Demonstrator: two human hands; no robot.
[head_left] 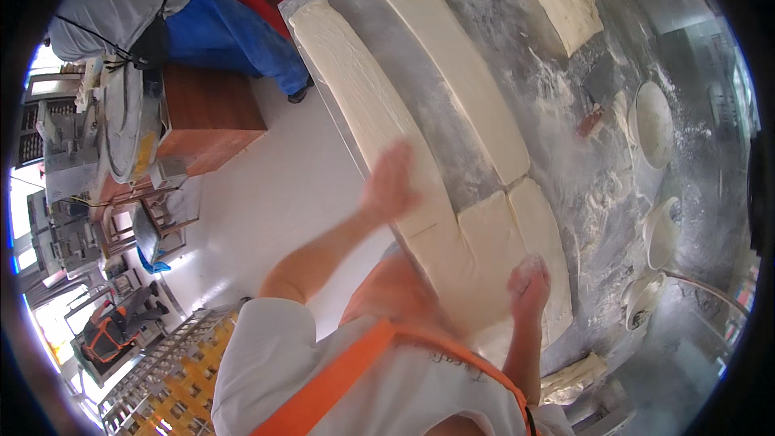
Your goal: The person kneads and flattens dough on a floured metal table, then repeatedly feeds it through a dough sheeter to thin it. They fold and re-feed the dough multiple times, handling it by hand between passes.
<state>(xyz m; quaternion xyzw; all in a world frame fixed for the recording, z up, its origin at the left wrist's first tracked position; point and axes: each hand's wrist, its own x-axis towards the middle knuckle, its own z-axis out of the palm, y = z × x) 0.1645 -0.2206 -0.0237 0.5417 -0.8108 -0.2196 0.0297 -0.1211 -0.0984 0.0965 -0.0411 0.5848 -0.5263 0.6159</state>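
Observation:
Several flattened slabs of dough lie on a floured metal worktable. My left hand [392, 184], blurred by motion, is over the long dough strip [369, 91] along the table's near left edge, with nothing seen in it; whether it touches the dough I cannot tell. My right hand [530, 278] is curled above the right-hand dough piece [543, 233]; its palm is hidden. Between the hands lies a middle piece of dough [491, 227]. Farther off, a second long strip [460, 66] runs roughly parallel to the first, a gap between them.
A rough dough lump [563, 0] and a scraper [599, 79] lie on the far right. White tubs [654, 124] stand along the right. More dough [572, 378] is at lower right. A person in blue trousers [230, 36] stands beyond the table's left end, near a wooden cabinet [209, 112].

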